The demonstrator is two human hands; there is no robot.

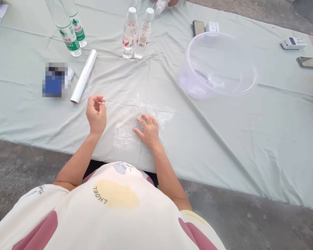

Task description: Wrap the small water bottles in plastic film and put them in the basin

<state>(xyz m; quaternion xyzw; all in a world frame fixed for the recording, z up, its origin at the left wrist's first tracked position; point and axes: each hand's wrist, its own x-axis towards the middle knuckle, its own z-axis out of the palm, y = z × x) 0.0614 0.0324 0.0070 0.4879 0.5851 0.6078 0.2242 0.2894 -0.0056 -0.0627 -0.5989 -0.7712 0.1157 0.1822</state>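
Observation:
A sheet of clear plastic film (125,133) lies crumpled on the pale green cloth (224,139) in front of me. My right hand (147,131) rests flat on the film with its fingers spread, pressing it down. My left hand (96,113) is raised just left of the film, fingers curled in a pinch on the film's thin stretched edge. A white roll of plastic wrap (83,75) lies on the cloth just beyond my left hand.
A large clear plastic basin (216,66) stands at the back right. Two small water bottles (135,33) and two taller green-labelled bottles (70,31) stand at the back. Phones (310,62), a white device (293,43) and a blurred blue object (54,80) lie around. Another person's hand shows at the top edge.

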